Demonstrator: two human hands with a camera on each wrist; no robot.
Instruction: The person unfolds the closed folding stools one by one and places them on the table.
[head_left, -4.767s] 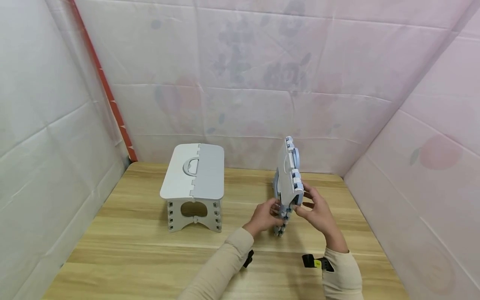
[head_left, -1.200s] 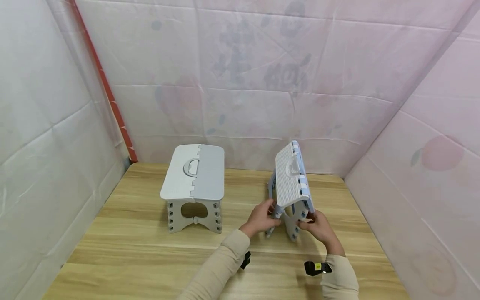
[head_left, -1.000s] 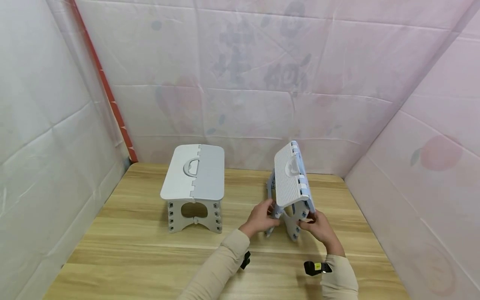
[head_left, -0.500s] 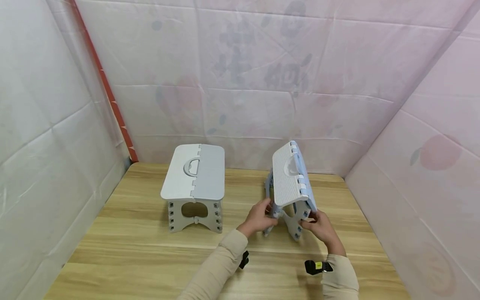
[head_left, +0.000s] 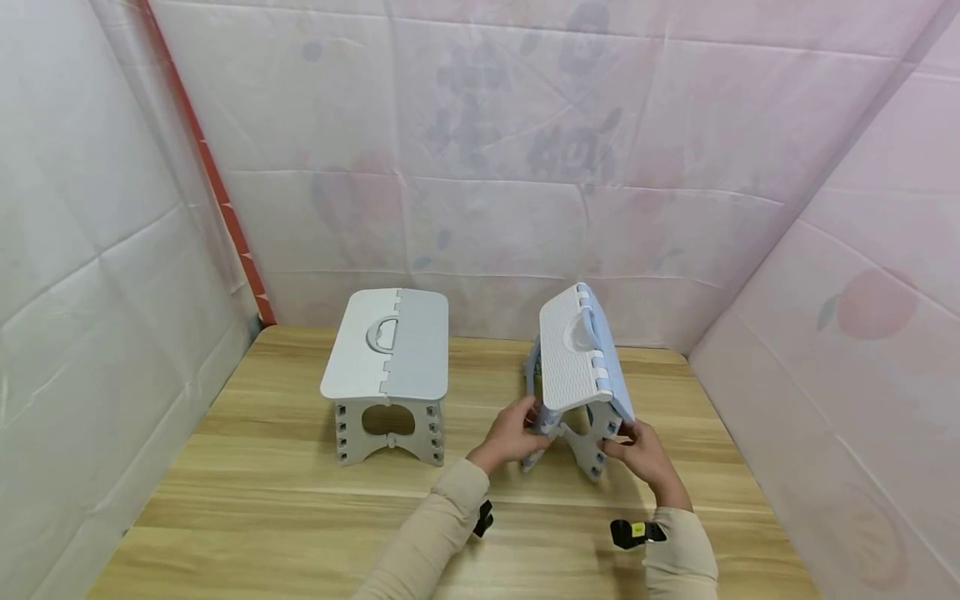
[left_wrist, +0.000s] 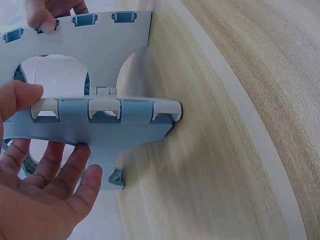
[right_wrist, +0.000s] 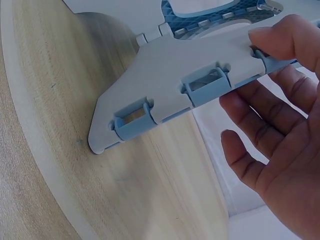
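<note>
A white and light-blue folding stool point(head_left: 561, 364) stands half unfolded on the right of the table, its two top panels peaked like a roof. My left hand point(head_left: 512, 435) grips its left leg panel point(left_wrist: 105, 129), thumb on one face and fingers behind. On the other side, my right hand point(head_left: 643, 457) pinches the edge of the right leg panel point(right_wrist: 165, 82) between thumb and fingers. The legs spread apart below, with a small hinge point(left_wrist: 103, 91) between the panels. The far-side legs are mostly hidden behind the top.
A second folding stool point(head_left: 423, 350), white and grey, stands fully unfolded to the left. The wood-grain table point(head_left: 300, 517) ends at a sheeted back wall point(head_left: 480, 225), with sheeted walls left and right as well.
The stool on the right has gone from nearly flat to spread legs. Lately my left hand has drawn its leg panel leftward, and the top panels have tilted lower and wider apart.
</note>
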